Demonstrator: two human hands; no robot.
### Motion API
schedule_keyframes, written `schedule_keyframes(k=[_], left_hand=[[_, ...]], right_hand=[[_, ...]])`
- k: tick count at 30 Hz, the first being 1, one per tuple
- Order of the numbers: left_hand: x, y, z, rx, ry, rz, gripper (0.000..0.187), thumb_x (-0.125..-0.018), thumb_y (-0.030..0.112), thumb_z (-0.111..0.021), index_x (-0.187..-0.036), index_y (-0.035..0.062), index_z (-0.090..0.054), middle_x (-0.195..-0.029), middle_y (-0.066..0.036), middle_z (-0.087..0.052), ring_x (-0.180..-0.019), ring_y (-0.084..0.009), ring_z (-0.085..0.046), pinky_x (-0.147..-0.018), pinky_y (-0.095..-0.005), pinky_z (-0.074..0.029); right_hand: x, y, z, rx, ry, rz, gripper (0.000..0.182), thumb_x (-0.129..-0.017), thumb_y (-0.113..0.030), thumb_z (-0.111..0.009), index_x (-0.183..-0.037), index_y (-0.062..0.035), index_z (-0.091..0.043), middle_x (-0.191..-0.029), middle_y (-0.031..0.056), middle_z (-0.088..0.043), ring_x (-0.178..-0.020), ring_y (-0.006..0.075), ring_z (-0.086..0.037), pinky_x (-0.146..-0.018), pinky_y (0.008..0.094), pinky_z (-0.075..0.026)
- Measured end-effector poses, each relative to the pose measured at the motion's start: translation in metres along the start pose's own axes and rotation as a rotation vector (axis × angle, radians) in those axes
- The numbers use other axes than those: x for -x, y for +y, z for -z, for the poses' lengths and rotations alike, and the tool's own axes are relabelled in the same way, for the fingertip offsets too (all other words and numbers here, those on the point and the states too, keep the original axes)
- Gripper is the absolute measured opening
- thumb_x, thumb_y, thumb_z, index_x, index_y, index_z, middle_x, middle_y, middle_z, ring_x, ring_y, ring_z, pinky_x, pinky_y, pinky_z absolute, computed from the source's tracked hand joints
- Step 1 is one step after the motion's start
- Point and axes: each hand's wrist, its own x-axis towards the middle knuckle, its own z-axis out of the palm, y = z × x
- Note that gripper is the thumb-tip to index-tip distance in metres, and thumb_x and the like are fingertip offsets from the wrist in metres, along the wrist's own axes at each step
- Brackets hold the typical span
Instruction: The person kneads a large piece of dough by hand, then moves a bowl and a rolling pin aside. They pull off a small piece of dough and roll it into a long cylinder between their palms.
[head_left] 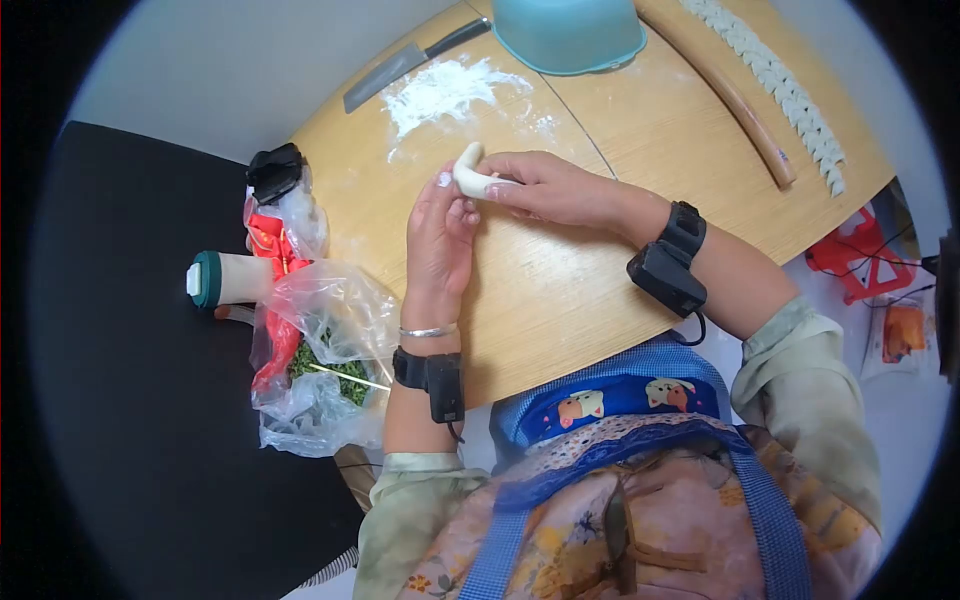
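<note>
A pale, smooth strip of dough [470, 178], bent like a hook, is held up over the wooden table between my two hands. My right hand [560, 188] pinches it from the right, thumb and fingertips along its lower part. My left hand [438, 228] has its fingers curled and closed against the dough's left side, with a white smear near a fingertip. Beyond them, loose white flour [450, 92] lies scattered on the table [540, 290].
A cleaver [390, 75] and a light-blue basin [568, 35] stand at the back. To the right lie a long rolling pin [720, 85] and a braided-looking row of dough [785, 90]. Plastic bags [335, 300] with greens [340, 380] and a cup [232, 278] sit left.
</note>
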Motion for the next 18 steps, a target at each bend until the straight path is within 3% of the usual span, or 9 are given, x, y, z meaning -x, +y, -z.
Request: schedule_keyframes(k=[2, 4, 5, 7, 11, 13, 14, 17, 18], left_hand=[[0.000, -0.001, -0.003, 0.011, -0.005, 0.022, 0.045, -0.098, 0.028, -0.057, -0.134, 0.0023, -0.048, -0.110, -0.006, -0.061, -0.095, -0.0116, -0.057, -0.077, -0.0247, -0.049], [0.004, 0.000, -0.006, 0.242, -0.012, 0.107, 0.040, -0.100, 0.029, -0.053, -0.129, 0.0026, -0.050, -0.109, -0.007, -0.062, -0.095, -0.0156, -0.057, -0.083, -0.0297, -0.049], [0.004, 0.000, -0.008, 0.243, -0.009, 0.111, 0.040, -0.100, 0.029, -0.053, -0.129, 0.0026, -0.050, -0.109, -0.007, -0.062, -0.095, -0.0156, -0.057, -0.083, -0.0297, -0.049], [0.003, -0.001, -0.007, 0.200, -0.007, 0.021, 0.035, -0.103, 0.031, -0.046, -0.120, 0.0021, -0.053, -0.106, -0.009, -0.061, -0.097, -0.0206, -0.058, -0.089, -0.0355, -0.049], [-0.001, 0.006, 0.010, 0.390, 0.119, -0.041, 0.030, -0.105, 0.029, -0.040, -0.106, 0.0026, -0.053, -0.093, -0.007, -0.057, -0.089, -0.0205, -0.055, -0.087, -0.0365, -0.046], [-0.003, 0.018, 0.018, 0.616, -0.240, -0.117, 0.026, -0.104, 0.025, -0.038, -0.095, 0.0041, -0.051, -0.080, -0.004, -0.048, -0.078, -0.0173, -0.049, -0.081, -0.0344, -0.044], [-0.002, 0.022, 0.020, 0.638, -0.083, -0.166, 0.025, -0.104, 0.023, -0.039, -0.086, 0.0067, -0.047, -0.074, -0.003, -0.041, -0.070, -0.0152, -0.041, -0.075, -0.0326, -0.041], [-0.005, 0.033, 0.043, 0.715, -0.166, -0.220, 0.027, -0.104, 0.023, -0.039, -0.082, 0.0077, -0.045, -0.073, -0.003, -0.040, -0.069, -0.0155, -0.041, -0.073, -0.0324, -0.039], [-0.003, 0.035, 0.040, 0.739, -0.096, -0.210, 0.030, -0.103, 0.027, -0.043, -0.079, 0.0095, -0.044, -0.068, -0.001, -0.037, -0.063, -0.0140, -0.038, -0.067, -0.0308, -0.037]], right_hand=[[-0.001, 0.002, -0.001, 0.013, 0.041, 0.089, 0.032, -0.101, -0.024, -0.051, -0.121, 0.0003, -0.056, -0.091, 0.0037, -0.062, -0.080, 0.0107, -0.054, -0.074, 0.0268, -0.045], [-0.003, 0.007, -0.002, 0.225, 0.054, 0.198, 0.031, -0.098, -0.021, -0.053, -0.120, -0.0011, -0.058, -0.108, 0.0163, -0.067, -0.097, 0.0270, -0.064, -0.083, 0.0367, -0.048], [-0.001, 0.010, -0.001, 0.222, 0.053, 0.193, 0.031, -0.098, -0.021, -0.053, -0.120, -0.0011, -0.058, -0.108, 0.0163, -0.067, -0.097, 0.0270, -0.064, -0.083, 0.0367, -0.048], [0.006, -0.003, -0.002, 0.482, -0.068, 0.187, 0.028, -0.095, -0.018, -0.053, -0.116, 0.0000, -0.058, -0.104, 0.0222, -0.065, -0.095, 0.0375, -0.063, -0.083, 0.0433, -0.048], [0.011, -0.010, -0.006, 0.641, -0.141, 0.103, 0.025, -0.094, -0.020, -0.053, -0.109, -0.0002, -0.058, -0.095, 0.0230, -0.065, -0.090, 0.0399, -0.062, -0.079, 0.0459, -0.047], [0.009, -0.009, -0.006, 0.672, -0.122, 0.069, 0.024, -0.095, -0.022, -0.052, -0.104, 0.0002, -0.058, -0.088, 0.0226, -0.064, -0.085, 0.0403, -0.061, -0.075, 0.0478, -0.046], [0.008, -0.010, -0.006, 0.671, -0.126, 0.068, 0.024, -0.095, -0.022, -0.052, -0.104, 0.0002, -0.058, -0.088, 0.0226, -0.064, -0.085, 0.0403, -0.061, -0.075, 0.0478, -0.046], [0.003, -0.003, -0.005, 0.600, -0.104, 0.159, 0.026, -0.097, -0.023, -0.050, -0.107, 0.0008, -0.055, -0.079, 0.0198, -0.058, -0.077, 0.0343, -0.058, -0.071, 0.0442, -0.043], [0.001, -0.003, -0.006, 0.580, -0.130, 0.186, 0.027, -0.098, -0.024, -0.051, -0.107, 0.0009, -0.055, -0.077, 0.0171, -0.058, -0.072, 0.0298, -0.058, -0.067, 0.0414, -0.043]])
